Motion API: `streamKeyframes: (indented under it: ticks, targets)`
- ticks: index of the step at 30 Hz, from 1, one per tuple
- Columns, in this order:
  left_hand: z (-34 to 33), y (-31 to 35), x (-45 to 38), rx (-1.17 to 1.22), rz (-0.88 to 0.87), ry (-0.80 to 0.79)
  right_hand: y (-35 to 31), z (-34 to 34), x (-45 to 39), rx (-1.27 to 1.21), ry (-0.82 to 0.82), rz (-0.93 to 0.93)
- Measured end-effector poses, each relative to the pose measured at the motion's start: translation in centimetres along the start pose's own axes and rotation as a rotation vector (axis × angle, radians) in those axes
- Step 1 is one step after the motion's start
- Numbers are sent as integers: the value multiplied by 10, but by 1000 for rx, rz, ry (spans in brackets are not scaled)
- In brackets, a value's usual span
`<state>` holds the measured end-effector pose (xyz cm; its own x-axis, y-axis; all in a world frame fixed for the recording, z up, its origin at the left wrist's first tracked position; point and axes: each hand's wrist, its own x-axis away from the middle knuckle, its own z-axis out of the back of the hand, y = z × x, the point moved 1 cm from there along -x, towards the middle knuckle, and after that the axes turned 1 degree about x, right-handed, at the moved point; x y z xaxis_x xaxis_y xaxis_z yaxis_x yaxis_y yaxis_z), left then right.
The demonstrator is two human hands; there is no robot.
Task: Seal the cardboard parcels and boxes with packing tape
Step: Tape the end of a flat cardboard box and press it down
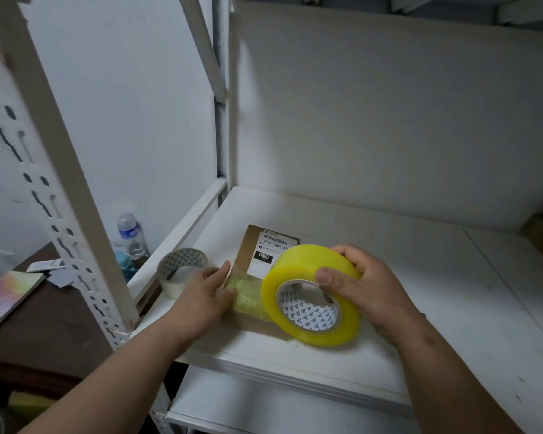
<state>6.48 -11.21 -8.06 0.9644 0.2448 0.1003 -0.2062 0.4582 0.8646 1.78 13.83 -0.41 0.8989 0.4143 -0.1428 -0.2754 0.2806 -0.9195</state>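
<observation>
Parcel (248,277) (flat, labelled) pressed by straight left fingers (224,272); right fingers (326,277) grip yellow tape roll (308,296).

Flat brown parcel (254,277) under strip from upright yellow tape roll (311,296).

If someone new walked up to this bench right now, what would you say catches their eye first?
Most likely the big yellow tape roll, held in the right hand over the near right corner of a flat cardboard parcel on the white shelf. Next, the left hand pressing a tape strip onto the parcel's left edge, with a nearly spent clear roll just beyond it.
</observation>
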Motion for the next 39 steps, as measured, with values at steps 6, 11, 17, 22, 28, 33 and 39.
streamKeyframes:
  ticks: [6,11,17,22,28,33,39]
  targets:
    - [-11,-16,-1,-507,-465,-84,-7,-7,-6,-102,-256,-34]
    - [-18,-31,6,-612,-438,-125,9,1,-4,-88,-234,-35]
    - [-18,-32,11,-773,-401,-79,18,-5,-1,-185,-123,-34]
    - [-15,-30,14,-764,-383,-87,24,25,2,-54,-69,-74]
    - [-18,-23,12,-790,-322,-84,37,59,13,226,-122,-165]
    - [-30,-3,18,-1020,-438,-4,38,58,10,309,-109,-150]
    - [-43,6,13,-998,-499,-75,36,54,10,318,-114,-162]
